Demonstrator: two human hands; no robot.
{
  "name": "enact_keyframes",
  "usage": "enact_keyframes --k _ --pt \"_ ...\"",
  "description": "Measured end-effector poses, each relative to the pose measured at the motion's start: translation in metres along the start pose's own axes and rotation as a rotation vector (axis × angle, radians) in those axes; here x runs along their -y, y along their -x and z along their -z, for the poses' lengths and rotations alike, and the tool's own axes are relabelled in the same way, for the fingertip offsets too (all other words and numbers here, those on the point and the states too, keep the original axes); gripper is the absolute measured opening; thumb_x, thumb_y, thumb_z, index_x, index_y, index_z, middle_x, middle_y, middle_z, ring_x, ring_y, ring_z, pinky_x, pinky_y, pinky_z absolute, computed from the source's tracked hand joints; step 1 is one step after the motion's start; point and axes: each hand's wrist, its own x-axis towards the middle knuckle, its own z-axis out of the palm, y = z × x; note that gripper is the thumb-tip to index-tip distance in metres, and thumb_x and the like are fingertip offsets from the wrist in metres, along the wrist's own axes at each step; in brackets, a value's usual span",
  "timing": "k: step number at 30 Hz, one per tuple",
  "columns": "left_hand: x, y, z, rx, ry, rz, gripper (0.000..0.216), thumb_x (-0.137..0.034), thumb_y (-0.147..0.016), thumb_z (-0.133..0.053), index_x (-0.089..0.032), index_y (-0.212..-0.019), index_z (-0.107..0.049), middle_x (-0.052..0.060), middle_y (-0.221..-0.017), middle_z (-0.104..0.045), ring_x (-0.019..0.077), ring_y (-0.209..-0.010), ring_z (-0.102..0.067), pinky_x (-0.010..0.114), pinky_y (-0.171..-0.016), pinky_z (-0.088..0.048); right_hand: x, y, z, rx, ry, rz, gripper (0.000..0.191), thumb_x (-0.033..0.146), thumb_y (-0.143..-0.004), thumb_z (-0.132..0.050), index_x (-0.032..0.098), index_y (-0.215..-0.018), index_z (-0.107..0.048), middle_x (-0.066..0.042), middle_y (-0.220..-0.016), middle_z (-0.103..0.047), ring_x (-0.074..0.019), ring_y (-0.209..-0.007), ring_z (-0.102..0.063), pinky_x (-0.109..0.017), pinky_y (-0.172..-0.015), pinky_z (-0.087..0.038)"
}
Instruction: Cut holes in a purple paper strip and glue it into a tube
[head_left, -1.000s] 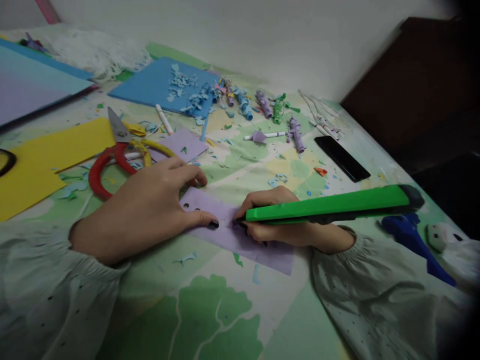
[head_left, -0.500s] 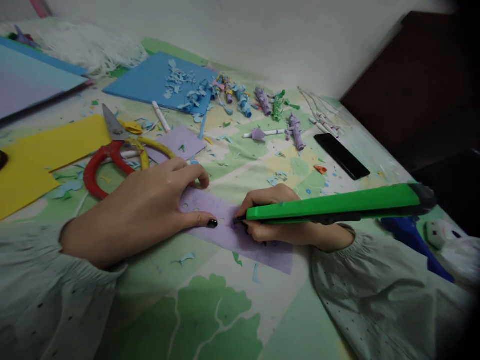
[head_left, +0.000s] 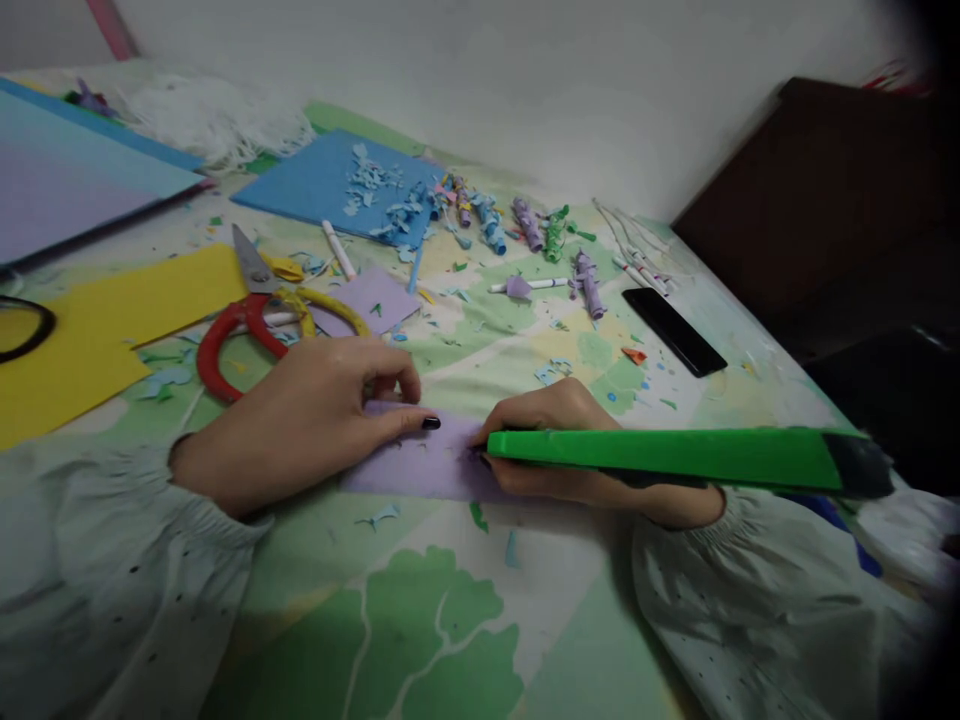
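Right hand (head_left: 555,415): gripping what looks like a green cutter (head_left: 675,460) pen-style, working end down on the paper; fingers hide the tip, so can't tell how much blade's out
Left hand (head_left: 322,400): not gripping anything, loosely curled, thumb on the paper just beside the tip end
Purple strip (head_left: 405,478): flat near the middle of the tabletop (head_left: 570,590), partly under both hands, row of little nicks in it
Slip risk: imo the thumb's the worry; if the strip skids or the cutter jumps toward the left edge, skin's in the way
Rip risk: pushing too hard could tear between nicks or score the tabletop, no mat that I can see
Scissors (head_left: 219,350): just past the left hand, toward the left edge, easy to knock
Phone (head_left: 675,333): by the right edge, well apart
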Motion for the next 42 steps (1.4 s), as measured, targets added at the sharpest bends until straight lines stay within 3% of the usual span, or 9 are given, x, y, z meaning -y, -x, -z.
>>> enact_keyframes --k 3,7,15,21,32,42 --pt "-0.001 0.000 0.005 0.124 0.082 0.086 0.024 -0.040 -0.077 -0.057 -0.024 -0.060 -0.061 -0.002 -0.053 -0.058 0.0157 -0.051 -0.053 0.028 -0.049 -0.034 -0.002 -0.001 0.002 0.005 -0.017 -0.061 0.013 0.017 -0.073 -0.064 0.015 -0.083 -0.071 0.002 -0.065 -0.065 -0.0061 -0.054 -0.053 -0.015 -0.052 -0.039" --pt "-0.003 0.001 0.007 0.228 0.088 0.067 0.028 -0.040 -0.077 -0.053 -0.025 -0.055 -0.058 -0.002 -0.052 -0.058 0.0159 -0.049 -0.052 0.029 -0.045 -0.033 -0.008 -0.002 0.000 0.072 -0.190 -0.202 0.019 0.013 -0.072 -0.060 0.015 -0.088 -0.069 0.004 -0.057 -0.061 -0.0066 -0.048 -0.053 -0.015 -0.047 -0.040" --pt "-0.014 0.002 -0.009 0.099 -0.108 0.041 0.033 -0.053 -0.080 -0.050 -0.024 -0.064 -0.055 0.002 -0.060 -0.058 0.0218 -0.059 -0.053 0.032 -0.052 -0.029 -0.008 -0.002 -0.003 0.037 -0.195 -0.183 0.009 0.018 -0.076 -0.062 0.015 -0.082 -0.068 0.005 -0.050 -0.059 -0.0059 -0.044 -0.054 -0.013 -0.046 -0.041" --pt "-0.014 0.004 -0.012 0.129 -0.102 0.039 0.033 -0.052 -0.083 -0.043 -0.025 -0.067 -0.052 0.002 -0.062 -0.058 0.0236 -0.062 -0.054 0.033 -0.053 -0.028 -0.005 -0.003 -0.004 -0.024 -0.045 -0.158 0.007 0.015 -0.073 -0.062 0.016 -0.077 -0.068 0.006 -0.049 -0.058 -0.0055 -0.045 -0.054 -0.014 -0.049 -0.040" --pt "-0.010 0.005 -0.011 0.144 -0.081 0.031 0.033 -0.051 -0.082 -0.042 -0.025 -0.066 -0.054 0.001 -0.061 -0.057 0.0227 -0.061 -0.052 0.033 -0.053 -0.029 -0.008 -0.003 -0.007 -0.060 -0.036 -0.126 0.007 0.013 -0.072 -0.060 0.016 -0.073 -0.066 0.008 -0.047 -0.056 -0.0046 -0.043 -0.052 -0.013 -0.047 -0.039" --pt "-0.011 0.004 -0.012 0.109 -0.074 0.031 0.031 -0.049 -0.082 -0.045 -0.025 -0.066 -0.056 0.001 -0.060 -0.058 0.0218 -0.060 -0.053 0.032 -0.053 -0.028 -0.008 -0.001 -0.005 -0.062 0.015 -0.110 0.007 0.017 -0.073 -0.062 0.016 -0.076 -0.069 0.004 -0.058 -0.063 -0.0057 -0.052 -0.053 -0.014 -0.051 -0.039"
